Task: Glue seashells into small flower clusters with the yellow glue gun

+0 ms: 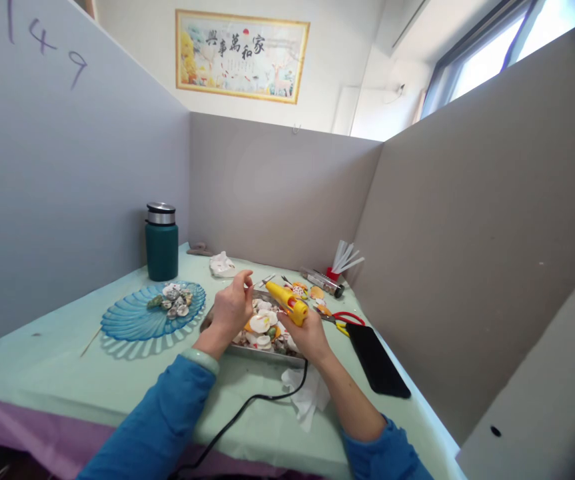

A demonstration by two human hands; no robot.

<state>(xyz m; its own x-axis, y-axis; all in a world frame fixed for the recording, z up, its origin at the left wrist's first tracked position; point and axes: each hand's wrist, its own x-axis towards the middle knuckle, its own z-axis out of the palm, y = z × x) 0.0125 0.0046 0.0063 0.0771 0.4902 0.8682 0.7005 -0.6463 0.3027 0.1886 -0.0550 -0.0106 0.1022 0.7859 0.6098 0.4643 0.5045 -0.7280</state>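
My right hand (pixel 310 333) is wrapped round the handle of a yellow hot glue gun (pixel 285 300), its nozzle pointing up and left. A black cord runs from the gun down to the table's front edge. Close to the nozzle, my left hand (pixel 233 303) is raised with thumb and finger pinched together; whatever they hold is too small or hidden to name. Below both hands lies a metal tray (pixel 267 357) filled with seashells (pixel 262 323), partly covered by my hands.
A blue scalloped plate (pixel 132 317) bearing several small shells is at left, near a green bottle (pixel 162 243). On the right lie scissors (pixel 350 318), a black phone (pixel 378 360) and glue sticks (pixel 346 257). Crumpled tissue (pixel 308 397) lies before the tray. Partitions enclose the table.
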